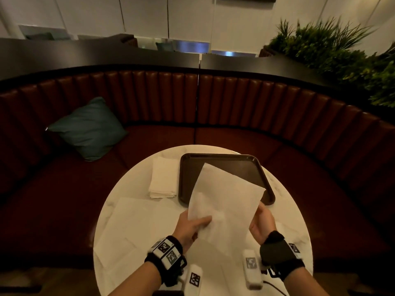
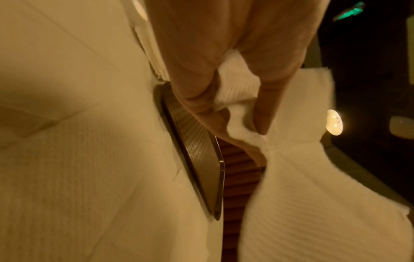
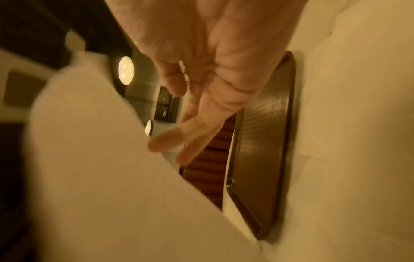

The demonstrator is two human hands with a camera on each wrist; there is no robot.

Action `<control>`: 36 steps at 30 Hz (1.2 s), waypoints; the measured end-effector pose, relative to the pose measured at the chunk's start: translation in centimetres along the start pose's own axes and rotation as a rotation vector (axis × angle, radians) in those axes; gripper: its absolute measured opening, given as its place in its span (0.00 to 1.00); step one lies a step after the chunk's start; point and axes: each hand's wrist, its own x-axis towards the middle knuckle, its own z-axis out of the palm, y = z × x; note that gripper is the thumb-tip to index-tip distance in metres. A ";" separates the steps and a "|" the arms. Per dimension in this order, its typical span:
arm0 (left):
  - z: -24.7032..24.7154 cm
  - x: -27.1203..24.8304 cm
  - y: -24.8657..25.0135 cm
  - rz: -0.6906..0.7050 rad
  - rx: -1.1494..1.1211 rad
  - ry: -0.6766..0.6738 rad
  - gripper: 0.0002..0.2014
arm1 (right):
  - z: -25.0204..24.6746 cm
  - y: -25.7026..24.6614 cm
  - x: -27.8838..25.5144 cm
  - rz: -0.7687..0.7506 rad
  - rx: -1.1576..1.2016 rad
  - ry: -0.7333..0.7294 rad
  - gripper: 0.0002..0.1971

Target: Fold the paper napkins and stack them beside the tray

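Observation:
A white paper napkin (image 1: 224, 201) hangs in the air over the near edge of the dark tray (image 1: 192, 174). My left hand (image 1: 205, 221) pinches its left edge, thumb on top; in the left wrist view my left hand (image 2: 241, 124) bunches the napkin (image 2: 313, 195) between its fingers. My right hand (image 1: 257, 216) is at the napkin's right edge. The right wrist view shows my right hand (image 3: 174, 150) with relaxed, straight fingers touching the napkin (image 3: 100, 159). A stack of folded napkins (image 1: 163, 180) lies left of the tray.
Unfolded napkins (image 1: 132, 223) lie spread over the left and front of the round white table (image 1: 284, 210). A curved red-brown booth seat (image 1: 235, 137) wraps the far side, with a teal cushion (image 1: 89, 129) on it. Plants (image 1: 342, 54) stand at the back right.

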 end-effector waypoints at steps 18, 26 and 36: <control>-3.5 0.4 -0.1 0.036 -0.021 0.178 0.16 | 3.1 3.4 0.4 0.247 -0.304 -0.114 0.43; -2.5 -0.4 0.2 0.435 0.870 0.057 0.25 | 3.9 4.7 0.6 0.189 -0.412 -0.210 0.20; -1.3 -0.1 0.9 0.277 1.093 -0.052 0.38 | 5.6 4.8 2.1 0.181 -0.366 -0.224 0.16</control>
